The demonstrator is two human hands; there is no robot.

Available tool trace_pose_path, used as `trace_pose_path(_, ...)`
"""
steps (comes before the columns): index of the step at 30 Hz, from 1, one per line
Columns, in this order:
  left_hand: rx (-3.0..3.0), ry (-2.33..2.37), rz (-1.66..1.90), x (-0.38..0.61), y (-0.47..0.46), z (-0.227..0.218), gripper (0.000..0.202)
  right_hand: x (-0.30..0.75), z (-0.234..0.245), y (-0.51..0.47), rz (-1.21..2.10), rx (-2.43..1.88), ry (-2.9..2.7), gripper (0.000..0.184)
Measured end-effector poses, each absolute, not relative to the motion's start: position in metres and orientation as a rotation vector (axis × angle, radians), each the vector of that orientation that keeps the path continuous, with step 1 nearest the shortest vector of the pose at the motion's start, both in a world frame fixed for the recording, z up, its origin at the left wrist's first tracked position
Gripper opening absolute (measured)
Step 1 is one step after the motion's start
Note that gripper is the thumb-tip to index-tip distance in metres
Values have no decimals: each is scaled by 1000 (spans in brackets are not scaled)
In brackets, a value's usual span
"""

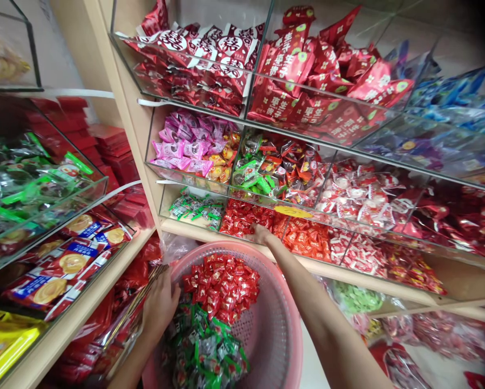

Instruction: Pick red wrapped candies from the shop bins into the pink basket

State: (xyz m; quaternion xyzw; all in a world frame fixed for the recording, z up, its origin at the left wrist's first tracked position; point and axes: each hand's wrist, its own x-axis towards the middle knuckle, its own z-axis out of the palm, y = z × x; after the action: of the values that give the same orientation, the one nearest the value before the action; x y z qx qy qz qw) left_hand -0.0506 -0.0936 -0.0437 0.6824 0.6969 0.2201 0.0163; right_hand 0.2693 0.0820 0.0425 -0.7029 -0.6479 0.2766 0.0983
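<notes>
Wooden shelving is spanning the far side. Right hand is touching red candies at far centre; left hand is resting by the left rim of the pink basket; neither grip is showing clearly. Uneven leaning could tip it, spilling sweets.

Large red snack packets fill a top-shelf compartment beside blue packets; pink-wrapped sweets lie below. At left, cookie-printed packets lie near shiny yellow packaging.
</notes>
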Motion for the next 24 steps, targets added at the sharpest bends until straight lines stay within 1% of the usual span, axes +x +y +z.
trace_pose_path(7, 2101, 2158, 705, -50, -94, -42, 49, 274, 30, 73, 819, -1916, -1751, 29)
trace_pose_path(9, 2105, 2159, 708, -50, -94, -42, 50, 275, 27, 71, 800, -1882, -1674, 30)
trace_pose_path(14, 2109, 2162, 702, -51, -94, -45, 49, 277, 26, 72, 751, -1815, -1475, 45)
trace_pose_path(18, 2119, 2155, 681, -51, -93, -45, 49, 279, 29, 70, 806, -1693, -1170, 52)
trace_pose_path(24, 2113, 2154, 679, -51, -93, -43, 49, 277, 35, 65, 915, -1581, -1019, 48)
